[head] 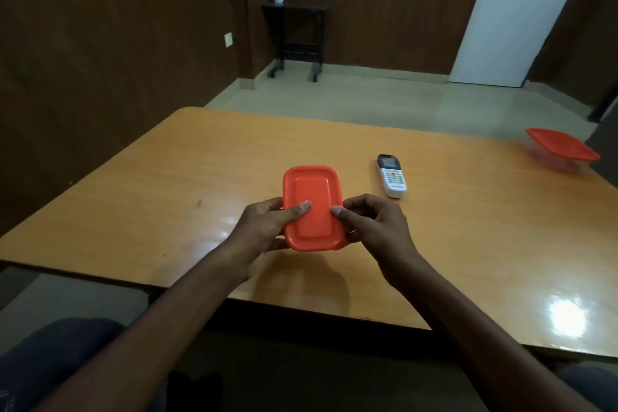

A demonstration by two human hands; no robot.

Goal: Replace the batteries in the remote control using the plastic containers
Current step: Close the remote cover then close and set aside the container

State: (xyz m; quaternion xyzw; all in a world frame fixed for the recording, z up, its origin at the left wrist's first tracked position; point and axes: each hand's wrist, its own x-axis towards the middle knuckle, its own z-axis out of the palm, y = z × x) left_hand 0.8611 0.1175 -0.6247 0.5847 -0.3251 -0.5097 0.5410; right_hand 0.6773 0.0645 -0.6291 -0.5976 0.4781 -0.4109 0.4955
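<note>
Holding an orange-lidded container (312, 207), lid on, both thumbs atop.

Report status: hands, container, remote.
Both hands, left and right, grip lidded orange container above table. Remote untouched, face up. Nothing obstructing.

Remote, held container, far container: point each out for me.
remote (392, 176), head view, on its white keypad.
held container (313, 207), head view, middle of its orange lid.
far container (561, 145), head view, on its orange lid.
</note>
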